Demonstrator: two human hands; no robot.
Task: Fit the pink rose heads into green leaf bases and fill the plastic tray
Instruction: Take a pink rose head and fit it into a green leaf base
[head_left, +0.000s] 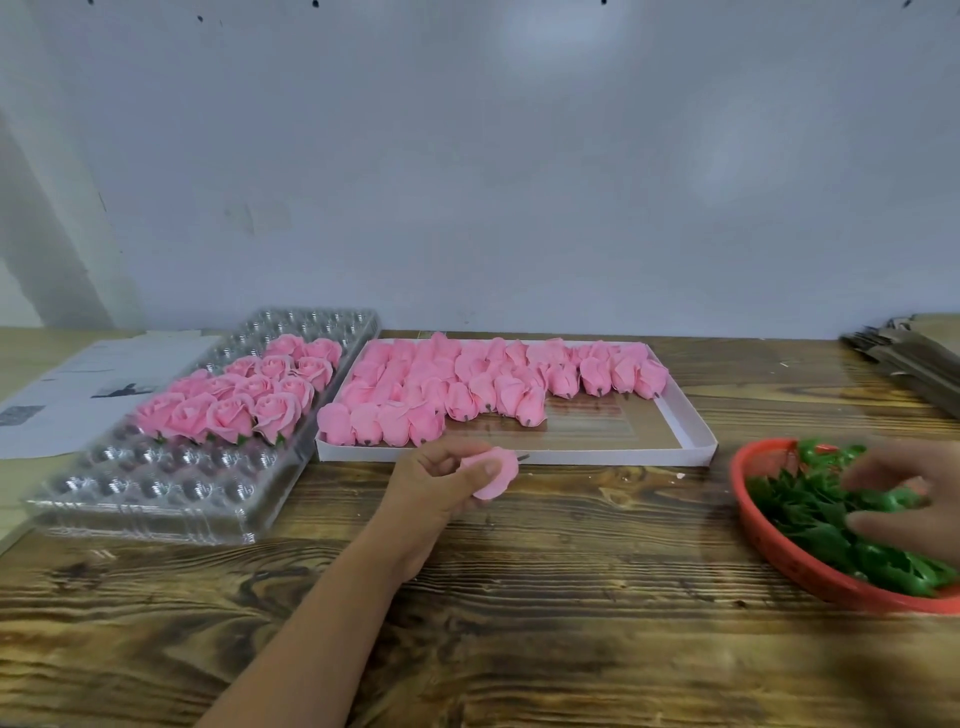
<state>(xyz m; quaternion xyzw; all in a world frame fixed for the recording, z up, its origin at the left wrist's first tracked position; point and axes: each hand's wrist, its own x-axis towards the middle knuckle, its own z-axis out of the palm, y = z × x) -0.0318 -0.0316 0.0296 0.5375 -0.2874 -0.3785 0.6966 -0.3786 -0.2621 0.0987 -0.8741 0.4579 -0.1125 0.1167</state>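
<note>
My left hand (441, 480) is closed around one pink rose head (496, 475), held just in front of the white box (691, 421), its short stem pointing right. That box holds several loose rose heads (467, 387) lying on their sides. At far right my right hand (906, 493), blurred, rests with fingers spread among the green leaf bases (815, 525) in a red basket (769, 540); whether it grips one cannot be made out. The clear plastic tray (156, 493) at left holds several finished roses (244, 397) in its middle rows.
Printed paper sheets (78, 384) lie left of the tray. A stack of flat cardboard (914, 358) sits at the back right. A grey wall stands right behind the wooden table (571, 597).
</note>
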